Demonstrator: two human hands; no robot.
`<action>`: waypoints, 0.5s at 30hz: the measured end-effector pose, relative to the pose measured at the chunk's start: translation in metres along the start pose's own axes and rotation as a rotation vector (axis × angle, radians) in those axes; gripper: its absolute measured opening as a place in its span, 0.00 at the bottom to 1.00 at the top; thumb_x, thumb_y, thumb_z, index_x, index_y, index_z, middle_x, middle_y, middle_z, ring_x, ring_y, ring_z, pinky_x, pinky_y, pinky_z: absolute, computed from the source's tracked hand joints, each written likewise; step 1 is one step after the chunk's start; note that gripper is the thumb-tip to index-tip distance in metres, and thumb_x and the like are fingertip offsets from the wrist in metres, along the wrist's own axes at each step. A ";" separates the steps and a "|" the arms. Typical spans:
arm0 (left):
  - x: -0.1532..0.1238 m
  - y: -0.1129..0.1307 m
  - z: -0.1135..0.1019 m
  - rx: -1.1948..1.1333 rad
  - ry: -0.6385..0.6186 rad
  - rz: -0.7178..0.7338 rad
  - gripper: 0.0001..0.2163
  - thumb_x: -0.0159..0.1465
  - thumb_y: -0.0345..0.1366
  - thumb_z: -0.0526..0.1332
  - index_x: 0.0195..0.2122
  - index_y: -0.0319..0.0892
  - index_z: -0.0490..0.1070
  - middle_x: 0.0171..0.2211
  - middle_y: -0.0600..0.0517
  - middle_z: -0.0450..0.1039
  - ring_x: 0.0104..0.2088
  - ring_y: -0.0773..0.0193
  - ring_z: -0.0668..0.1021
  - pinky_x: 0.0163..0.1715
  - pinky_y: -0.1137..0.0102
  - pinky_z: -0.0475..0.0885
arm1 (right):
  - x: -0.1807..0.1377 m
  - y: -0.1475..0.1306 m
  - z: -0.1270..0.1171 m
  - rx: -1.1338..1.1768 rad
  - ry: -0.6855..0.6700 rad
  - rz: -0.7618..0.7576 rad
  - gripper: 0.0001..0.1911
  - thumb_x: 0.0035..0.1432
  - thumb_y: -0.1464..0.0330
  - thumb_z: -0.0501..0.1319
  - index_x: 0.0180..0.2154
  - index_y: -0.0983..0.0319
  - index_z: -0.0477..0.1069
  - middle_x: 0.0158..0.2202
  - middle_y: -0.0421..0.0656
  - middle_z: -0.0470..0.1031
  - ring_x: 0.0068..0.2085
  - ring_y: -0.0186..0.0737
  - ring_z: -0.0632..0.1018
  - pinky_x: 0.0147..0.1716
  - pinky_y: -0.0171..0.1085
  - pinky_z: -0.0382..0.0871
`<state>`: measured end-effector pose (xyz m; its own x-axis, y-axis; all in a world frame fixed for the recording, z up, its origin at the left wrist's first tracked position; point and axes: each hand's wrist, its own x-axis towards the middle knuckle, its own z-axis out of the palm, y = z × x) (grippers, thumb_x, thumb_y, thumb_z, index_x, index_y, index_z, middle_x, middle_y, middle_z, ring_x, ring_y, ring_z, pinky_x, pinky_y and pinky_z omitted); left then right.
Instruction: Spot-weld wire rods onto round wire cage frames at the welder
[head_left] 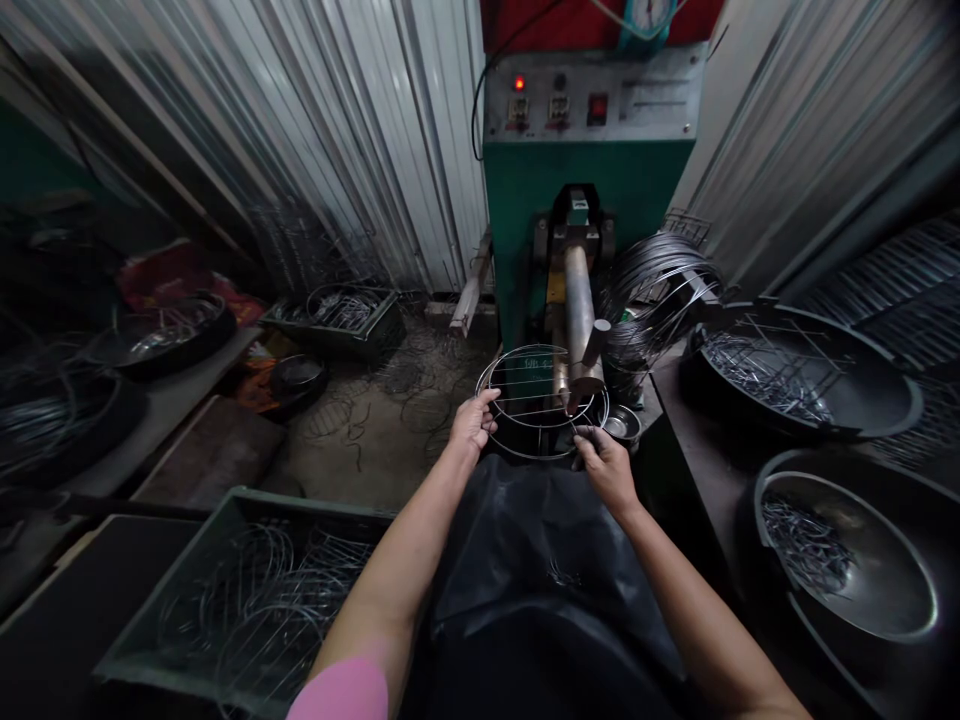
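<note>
Wire rack held in two hands under the machine's bar

The rack [525, 398], a round frame of thin wire with straight wires across it, is held in front of the machine [517, 200], at the tip of the thick metal bar [579, 300]. The bar's lower end comes down at about four o'clock on the rack; whether the two touch, I cannot tell.

The left hand [471, 422] pinches the rim at nine o'clock, thumb and fingers drawn together on the wire. The right hand [606, 465] pinches at the rim near five o'clock, just beside the bar's tip; whether a small loose piece sits in those fingers too is hard to make out.

The rack should be light and fairly stiff, though thin wire could bend if squeezed or twisted. Bare metal may slip a little. The outer rim looks the best hold, at nine and three o'clock, with fingertips away from the bar.

Around the rack, the coil [660, 265] of wire stands at two o'clock and a small bowl [622, 425] at about three. Further out at three, on the tabletop [690, 430], is a pan [874, 385] with wire pieces; a basin [892, 560] holding more lies at four. A crate [311, 500] of wire frames sits at eight, and the dark apron [555, 590] at six.
</note>
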<state>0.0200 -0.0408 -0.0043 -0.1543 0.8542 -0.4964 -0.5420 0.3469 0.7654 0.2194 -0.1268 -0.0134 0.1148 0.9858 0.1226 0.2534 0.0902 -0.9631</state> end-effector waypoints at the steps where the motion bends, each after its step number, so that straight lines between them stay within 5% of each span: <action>1: 0.001 0.000 0.000 0.000 0.007 -0.004 0.19 0.37 0.33 0.69 0.22 0.41 0.56 0.13 0.66 0.49 0.12 0.81 0.51 0.11 0.80 0.46 | 0.000 0.000 0.001 0.002 0.000 0.001 0.12 0.55 0.59 0.55 0.34 0.61 0.68 0.30 0.42 0.75 0.19 0.33 0.70 0.21 0.34 0.67; 15: 0.015 -0.003 0.002 0.013 0.072 -0.063 0.17 0.40 0.33 0.69 0.20 0.41 0.57 0.12 0.66 0.47 0.10 0.81 0.51 0.10 0.80 0.45 | 0.010 -0.004 0.003 -0.032 0.021 0.039 0.16 0.53 0.56 0.57 0.34 0.62 0.70 0.27 0.42 0.76 0.18 0.32 0.71 0.19 0.32 0.65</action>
<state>0.0205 -0.0282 -0.0131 -0.1797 0.8009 -0.5712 -0.5416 0.4042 0.7371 0.2167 -0.1164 -0.0087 0.1448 0.9853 0.0904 0.2789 0.0470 -0.9592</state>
